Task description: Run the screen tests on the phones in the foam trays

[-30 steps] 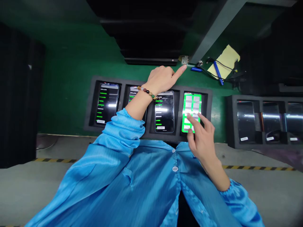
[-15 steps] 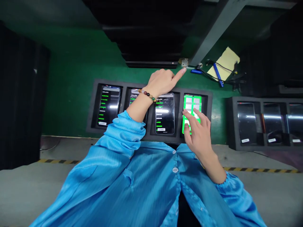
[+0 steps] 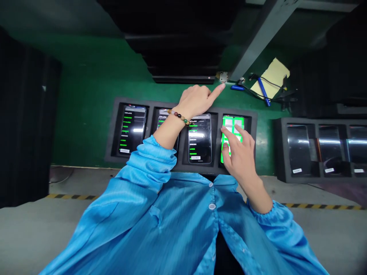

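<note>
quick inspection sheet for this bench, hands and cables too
surface: green worktop, no spill seen
phones: four phones in a dark tray; the rightmost screen shows a green-framed grid, the others text lists
clutter: blue pen on yellow paper, small blue item beside
left hand: above the tray, nothing seen in it
right hand: fingers over the rightmost screen, contact unclear
cables: black cable by the paper
surroundings: second tray with darker phones, striped floor tape
</note>
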